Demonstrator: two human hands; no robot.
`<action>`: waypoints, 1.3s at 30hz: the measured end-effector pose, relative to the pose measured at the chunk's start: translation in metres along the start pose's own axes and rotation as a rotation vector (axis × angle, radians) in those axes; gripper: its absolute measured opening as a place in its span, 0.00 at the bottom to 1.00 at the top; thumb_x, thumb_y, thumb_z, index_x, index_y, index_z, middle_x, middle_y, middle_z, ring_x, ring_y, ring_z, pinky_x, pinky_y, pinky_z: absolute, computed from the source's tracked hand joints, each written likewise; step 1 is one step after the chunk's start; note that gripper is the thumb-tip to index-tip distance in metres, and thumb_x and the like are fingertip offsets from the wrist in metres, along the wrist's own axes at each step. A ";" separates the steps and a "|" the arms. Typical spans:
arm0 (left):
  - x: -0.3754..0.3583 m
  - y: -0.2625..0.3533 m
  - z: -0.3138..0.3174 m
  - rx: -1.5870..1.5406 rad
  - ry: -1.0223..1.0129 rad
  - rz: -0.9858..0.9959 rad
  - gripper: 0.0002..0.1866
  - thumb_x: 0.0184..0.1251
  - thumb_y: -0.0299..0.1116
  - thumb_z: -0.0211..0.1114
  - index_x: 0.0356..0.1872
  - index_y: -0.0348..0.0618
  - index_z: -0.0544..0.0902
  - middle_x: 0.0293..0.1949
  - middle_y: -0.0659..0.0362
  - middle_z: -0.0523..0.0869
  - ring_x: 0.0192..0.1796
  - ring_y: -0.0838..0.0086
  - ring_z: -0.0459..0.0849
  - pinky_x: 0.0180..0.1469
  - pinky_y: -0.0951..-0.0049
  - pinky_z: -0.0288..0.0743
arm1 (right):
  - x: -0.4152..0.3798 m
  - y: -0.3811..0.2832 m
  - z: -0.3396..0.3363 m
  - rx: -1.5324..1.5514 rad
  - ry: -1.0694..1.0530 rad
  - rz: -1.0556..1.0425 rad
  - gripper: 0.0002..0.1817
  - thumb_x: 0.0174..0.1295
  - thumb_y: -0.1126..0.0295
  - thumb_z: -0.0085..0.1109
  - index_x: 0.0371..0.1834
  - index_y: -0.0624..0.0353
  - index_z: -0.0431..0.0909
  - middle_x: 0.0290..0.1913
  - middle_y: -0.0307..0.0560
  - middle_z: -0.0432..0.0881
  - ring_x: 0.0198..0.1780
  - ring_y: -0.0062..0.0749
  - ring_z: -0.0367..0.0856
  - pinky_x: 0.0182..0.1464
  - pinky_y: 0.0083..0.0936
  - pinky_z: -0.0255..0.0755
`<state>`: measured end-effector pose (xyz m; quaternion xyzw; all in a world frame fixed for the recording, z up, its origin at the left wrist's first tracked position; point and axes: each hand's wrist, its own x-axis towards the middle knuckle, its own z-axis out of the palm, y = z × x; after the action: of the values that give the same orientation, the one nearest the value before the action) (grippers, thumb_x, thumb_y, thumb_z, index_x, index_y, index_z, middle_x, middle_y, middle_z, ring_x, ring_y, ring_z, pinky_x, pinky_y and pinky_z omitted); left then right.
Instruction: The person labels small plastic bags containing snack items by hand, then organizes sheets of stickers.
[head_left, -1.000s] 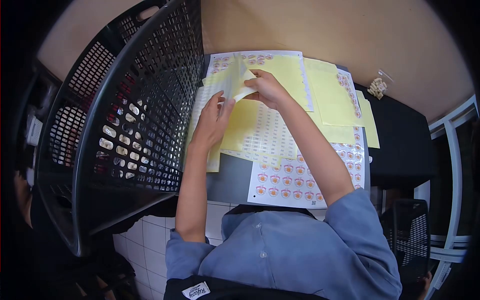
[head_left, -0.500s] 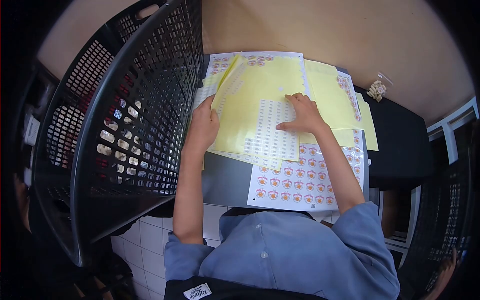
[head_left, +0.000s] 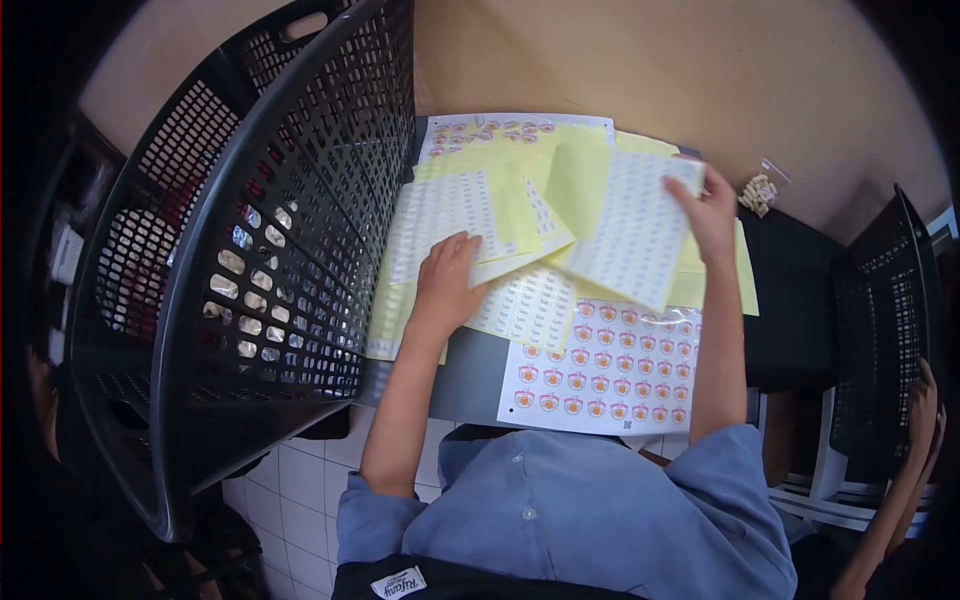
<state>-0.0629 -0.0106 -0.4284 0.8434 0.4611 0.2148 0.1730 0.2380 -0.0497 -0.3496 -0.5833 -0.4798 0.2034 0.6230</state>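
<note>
Over the grey table (head_left: 470, 382), in the head view, which is the only one I have from far away, the right hand (head_left: 712, 212) has just gone up and out to the right. Half a second ago it was over the pile with its fingers spread wide. Now its thumb and fingers pinch the top right corner of a label sheet (head_left: 635, 235). That sheet is bent and a bit blurry, held up over the yellow sheets (head_left: 746, 268) and the top of the round sticker sheet (head_left: 600, 378). Yellow paper shows by its left side, but I can't tell if it is the same sheet. The left hand (head_left: 450, 285) has moved in, and now it is on the edge of the left label papers (head_left: 440, 220), with its fingers bent a little. I can't tell if they grip or just press. More of those papers show now, so I think the work has got one sheet, or maybe two, apart from the rest. The big black basket (head_left: 325, 165) stands at the left, close to the papers. On the far right, the other basket (head_left: 890, 300) shows more clearly than before, with another person's hand (head_left: 922, 402) beside it.
</note>
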 end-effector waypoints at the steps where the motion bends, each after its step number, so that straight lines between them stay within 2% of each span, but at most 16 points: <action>1: -0.001 0.012 -0.004 0.078 -0.019 -0.050 0.27 0.50 0.33 0.62 0.54 0.38 0.67 0.56 0.48 0.66 0.60 0.60 0.61 0.61 0.65 0.55 | 0.003 -0.001 -0.009 0.042 0.085 -0.087 0.12 0.51 0.77 0.60 0.40 0.66 0.75 0.34 0.43 0.79 0.33 0.18 0.76 0.35 0.14 0.70; 4: 0.006 0.012 -0.002 0.126 -0.001 -0.089 0.31 0.49 0.43 0.64 0.54 0.39 0.67 0.58 0.49 0.64 0.61 0.60 0.59 0.61 0.62 0.54 | 0.004 -0.010 -0.026 0.058 0.305 -0.257 0.09 0.55 0.76 0.56 0.38 0.67 0.74 0.33 0.42 0.79 0.34 0.18 0.75 0.38 0.14 0.69; 5: 0.010 0.008 0.002 0.098 0.035 -0.077 0.34 0.49 0.48 0.64 0.55 0.39 0.67 0.59 0.50 0.62 0.62 0.60 0.58 0.61 0.61 0.53 | 0.003 -0.010 -0.026 0.058 0.305 -0.256 0.09 0.55 0.76 0.56 0.38 0.67 0.74 0.33 0.42 0.79 0.34 0.18 0.75 0.38 0.14 0.69; 7: 0.012 0.000 0.008 0.138 0.057 -0.048 0.34 0.48 0.47 0.64 0.55 0.39 0.67 0.59 0.50 0.63 0.62 0.60 0.58 0.61 0.61 0.53 | 0.002 -0.011 -0.026 0.039 0.479 -0.299 0.09 0.57 0.75 0.53 0.40 0.66 0.72 0.36 0.43 0.77 0.36 0.18 0.74 0.40 0.14 0.68; 11: 0.015 -0.004 0.007 0.162 0.038 -0.017 0.29 0.50 0.45 0.64 0.52 0.40 0.70 0.57 0.51 0.66 0.61 0.60 0.60 0.60 0.61 0.54 | 0.003 0.015 -0.031 0.041 0.481 -0.240 0.11 0.59 0.73 0.51 0.43 0.66 0.70 0.39 0.45 0.76 0.40 0.19 0.73 0.43 0.16 0.67; 13: 0.016 -0.008 0.009 0.135 0.076 0.016 0.26 0.51 0.44 0.63 0.49 0.40 0.72 0.55 0.51 0.69 0.59 0.60 0.63 0.59 0.61 0.56 | 0.005 0.022 -0.030 0.345 0.434 -0.114 0.11 0.59 0.75 0.49 0.44 0.67 0.69 0.42 0.47 0.75 0.43 0.23 0.74 0.45 0.18 0.68; 14: 0.016 -0.009 0.009 0.108 0.116 0.051 0.23 0.52 0.42 0.62 0.47 0.40 0.74 0.52 0.52 0.71 0.57 0.60 0.66 0.58 0.61 0.58 | 0.005 0.022 -0.029 0.346 0.433 -0.115 0.11 0.59 0.75 0.49 0.44 0.67 0.69 0.42 0.47 0.75 0.43 0.23 0.74 0.45 0.18 0.68; 16: 0.017 -0.005 0.004 0.021 0.106 0.034 0.20 0.54 0.39 0.61 0.45 0.39 0.74 0.49 0.52 0.73 0.54 0.60 0.68 0.57 0.62 0.60 | 0.002 0.021 -0.026 0.482 0.382 0.046 0.13 0.57 0.79 0.46 0.46 0.68 0.66 0.44 0.49 0.74 0.44 0.28 0.75 0.46 0.21 0.69; 19: 0.017 -0.001 0.002 -0.077 0.120 0.032 0.14 0.56 0.34 0.57 0.41 0.37 0.75 0.44 0.52 0.76 0.50 0.60 0.72 0.53 0.65 0.64 | 0.000 0.020 -0.020 0.506 0.325 0.129 0.16 0.54 0.81 0.45 0.48 0.68 0.64 0.46 0.50 0.73 0.45 0.30 0.75 0.47 0.22 0.69; 24: 0.018 -0.007 0.009 -0.122 0.204 0.015 0.10 0.58 0.26 0.51 0.38 0.33 0.75 0.37 0.48 0.78 0.43 0.58 0.75 0.45 0.68 0.69 | 0.003 0.034 -0.013 0.447 0.254 0.120 0.16 0.55 0.79 0.48 0.47 0.68 0.64 0.46 0.51 0.73 0.45 0.29 0.75 0.46 0.21 0.70; 26: 0.018 -0.007 0.010 -0.196 0.292 -0.028 0.08 0.58 0.25 0.50 0.37 0.33 0.74 0.35 0.48 0.77 0.39 0.55 0.76 0.49 0.56 0.67 | 0.004 0.036 -0.012 0.432 0.237 0.104 0.15 0.55 0.79 0.48 0.47 0.68 0.64 0.45 0.50 0.74 0.44 0.28 0.76 0.45 0.21 0.70; 29: 0.021 -0.008 0.004 -0.323 0.366 -0.114 0.09 0.59 0.24 0.49 0.36 0.31 0.74 0.33 0.45 0.77 0.35 0.53 0.77 0.43 0.62 0.71 | 0.001 0.038 -0.011 0.309 0.269 0.216 0.16 0.55 0.77 0.50 0.47 0.67 0.64 0.42 0.50 0.75 0.41 0.28 0.77 0.43 0.20 0.71; 32: 0.020 -0.003 -0.004 -0.346 0.476 -0.050 0.09 0.59 0.23 0.48 0.37 0.30 0.75 0.33 0.44 0.78 0.34 0.53 0.78 0.39 0.67 0.73 | -0.002 0.054 -0.010 0.356 0.205 0.308 0.15 0.55 0.77 0.50 0.46 0.67 0.65 0.40 0.49 0.76 0.38 0.28 0.78 0.40 0.20 0.72; 36: 0.017 0.024 -0.018 -0.507 0.489 -0.061 0.09 0.58 0.22 0.48 0.38 0.31 0.75 0.35 0.46 0.78 0.37 0.55 0.78 0.42 0.68 0.72 | -0.016 0.069 0.013 0.339 0.059 0.461 0.14 0.56 0.75 0.50 0.45 0.67 0.67 0.42 0.50 0.76 0.38 0.29 0.78 0.39 0.21 0.72; 38: 0.018 0.034 -0.019 -0.270 0.606 0.193 0.09 0.58 0.22 0.49 0.38 0.32 0.76 0.35 0.47 0.79 0.38 0.58 0.79 0.41 0.70 0.72 | -0.021 0.069 0.025 0.346 0.025 0.494 0.13 0.57 0.74 0.49 0.45 0.67 0.67 0.42 0.51 0.76 0.39 0.29 0.78 0.40 0.21 0.72; 39: 0.016 0.036 -0.014 -0.285 0.522 0.239 0.10 0.56 0.22 0.52 0.39 0.34 0.76 0.38 0.49 0.79 0.44 0.60 0.78 0.45 0.69 0.72 | -0.023 0.067 0.030 0.399 0.011 0.551 0.14 0.59 0.71 0.48 0.46 0.67 0.67 0.43 0.51 0.75 0.41 0.30 0.77 0.43 0.22 0.71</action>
<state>-0.0369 -0.0142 -0.3952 0.7753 0.3527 0.5053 0.1388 0.2228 -0.0366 -0.4239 -0.5585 -0.2517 0.4508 0.6492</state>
